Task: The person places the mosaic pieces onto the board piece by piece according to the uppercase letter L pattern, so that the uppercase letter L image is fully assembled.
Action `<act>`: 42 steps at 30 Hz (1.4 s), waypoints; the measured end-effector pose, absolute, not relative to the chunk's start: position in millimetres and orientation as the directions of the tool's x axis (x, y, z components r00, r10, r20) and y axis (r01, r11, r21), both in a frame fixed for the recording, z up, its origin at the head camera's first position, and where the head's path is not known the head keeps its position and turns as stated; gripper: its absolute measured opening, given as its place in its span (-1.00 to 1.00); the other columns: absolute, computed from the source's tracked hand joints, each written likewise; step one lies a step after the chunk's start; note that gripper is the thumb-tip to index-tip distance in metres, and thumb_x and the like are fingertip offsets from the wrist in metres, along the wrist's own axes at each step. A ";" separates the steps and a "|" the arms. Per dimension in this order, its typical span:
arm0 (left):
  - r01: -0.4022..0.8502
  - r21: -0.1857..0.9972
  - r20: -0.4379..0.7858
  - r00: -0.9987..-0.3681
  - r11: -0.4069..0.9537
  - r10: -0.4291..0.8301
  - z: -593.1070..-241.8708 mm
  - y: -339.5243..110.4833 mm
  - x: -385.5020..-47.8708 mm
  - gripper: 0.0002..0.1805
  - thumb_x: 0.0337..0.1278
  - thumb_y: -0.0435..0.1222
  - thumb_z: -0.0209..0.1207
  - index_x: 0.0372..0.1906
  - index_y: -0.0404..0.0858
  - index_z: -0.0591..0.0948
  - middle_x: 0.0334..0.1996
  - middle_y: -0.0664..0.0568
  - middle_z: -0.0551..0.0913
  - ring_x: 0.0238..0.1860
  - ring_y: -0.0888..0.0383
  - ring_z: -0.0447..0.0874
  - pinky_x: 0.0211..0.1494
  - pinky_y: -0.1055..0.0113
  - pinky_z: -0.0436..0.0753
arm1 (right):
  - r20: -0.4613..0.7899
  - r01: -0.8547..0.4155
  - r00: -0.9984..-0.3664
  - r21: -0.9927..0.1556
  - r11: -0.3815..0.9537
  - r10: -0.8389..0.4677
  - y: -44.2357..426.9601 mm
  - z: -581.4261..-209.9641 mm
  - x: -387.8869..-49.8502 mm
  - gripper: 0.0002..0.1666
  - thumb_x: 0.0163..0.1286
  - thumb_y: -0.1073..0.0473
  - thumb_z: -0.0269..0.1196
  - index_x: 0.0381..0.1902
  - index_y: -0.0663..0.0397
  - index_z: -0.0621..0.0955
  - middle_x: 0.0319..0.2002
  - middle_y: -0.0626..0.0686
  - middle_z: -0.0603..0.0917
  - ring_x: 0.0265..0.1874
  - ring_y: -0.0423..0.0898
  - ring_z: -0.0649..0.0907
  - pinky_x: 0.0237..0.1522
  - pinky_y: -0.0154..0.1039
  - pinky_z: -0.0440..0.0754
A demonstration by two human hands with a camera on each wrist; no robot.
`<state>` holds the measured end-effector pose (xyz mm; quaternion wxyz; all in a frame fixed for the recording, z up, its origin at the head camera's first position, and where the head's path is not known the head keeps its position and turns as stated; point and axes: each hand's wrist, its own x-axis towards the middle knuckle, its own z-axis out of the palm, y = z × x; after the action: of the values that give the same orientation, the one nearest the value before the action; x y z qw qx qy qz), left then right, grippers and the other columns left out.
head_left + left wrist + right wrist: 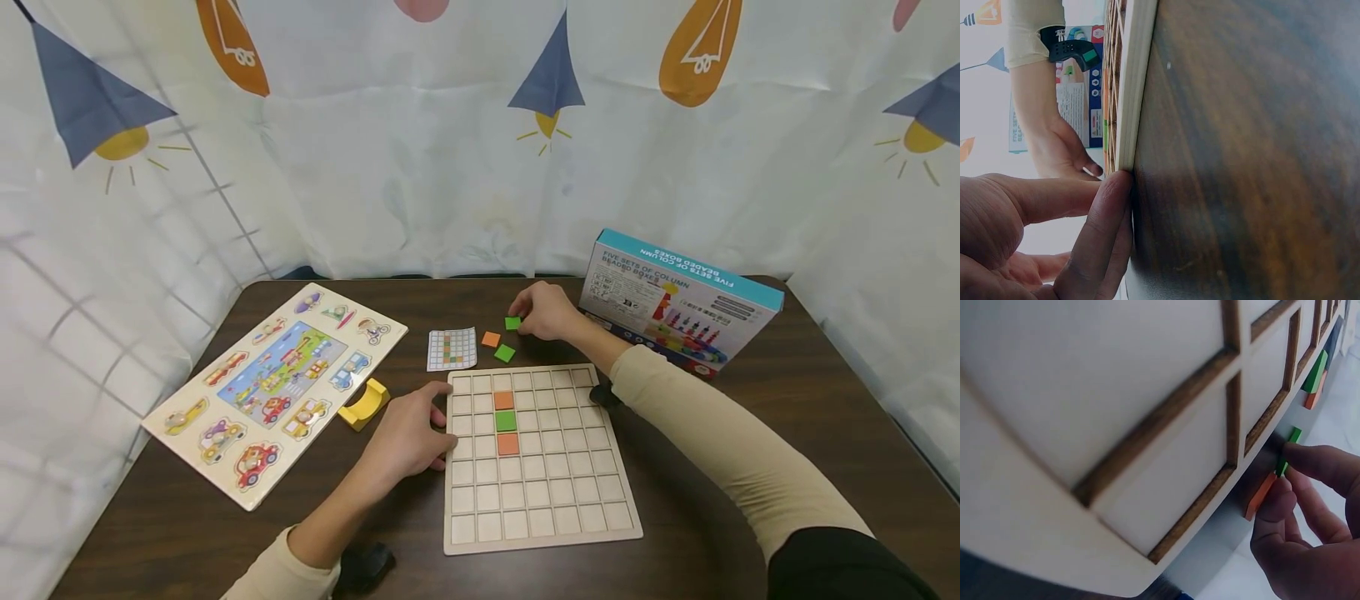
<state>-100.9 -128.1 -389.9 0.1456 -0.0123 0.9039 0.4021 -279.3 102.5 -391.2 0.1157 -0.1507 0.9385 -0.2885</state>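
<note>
Green tile (512,323): part hidden, thin edge facing right wrist camera.
Right hand (547,312): pinches it.
Left hand (403,433): straight fingers touch wooden grid board (536,467).

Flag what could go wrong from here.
The right hand pinches a green tile close beside an orange tile, which it might nudge or drag along.
The left hand touches the board's left edge; a push could shift the board and perhaps jostle the three placed tiles.

sleeves (712,433): cream | right outer sleeve (832,567): black | right wrist device (1074,52): black, green patch (1089,55)
</note>
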 end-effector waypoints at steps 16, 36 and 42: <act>-0.138 0.716 -0.274 -0.957 0.685 0.093 -389.5 -128.1 -101.3 -0.22 0.00 -0.50 0.44 0.41 -0.30 0.47 -0.28 -0.10 0.59 -0.69 0.15 0.67 -0.60 0.32 0.72 | -0.131 -0.219 -0.922 -0.602 0.768 -0.365 107.1 -381.0 -267.0 -0.69 0.23 0.36 0.38 -0.05 0.09 0.80 -0.12 0.08 0.77 -0.10 0.00 0.68 -0.03 -0.14 0.69; -0.137 0.717 -0.273 -0.957 0.683 0.095 -390.6 -128.2 -102.0 -0.21 -0.02 -0.51 0.43 0.42 -0.30 0.47 -0.28 -0.11 0.58 -0.69 0.15 0.68 -0.62 0.31 0.71 | -0.117 -0.180 -0.921 -0.721 0.669 -0.372 115.3 -378.8 -243.3 -0.71 0.22 0.40 0.40 -0.08 0.12 0.79 -0.17 0.08 0.78 -0.19 -0.03 0.72 -0.12 -0.19 0.74; -0.138 0.716 -0.276 -0.956 0.685 0.096 -390.0 -128.8 -102.0 -0.21 -0.01 -0.50 0.43 0.42 -0.30 0.46 -0.28 -0.11 0.58 -0.69 0.15 0.68 -0.61 0.31 0.72 | -0.115 -0.175 -0.919 -0.739 0.650 -0.377 116.4 -378.7 -237.6 -0.71 0.23 0.38 0.40 -0.08 0.11 0.79 -0.19 0.08 0.77 -0.21 -0.04 0.72 -0.18 -0.23 0.72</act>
<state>-102.0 -128.8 -390.0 0.1473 -0.0117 0.9059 0.3969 -237.6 116.4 -378.7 0.1302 -0.1535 0.8990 -0.3890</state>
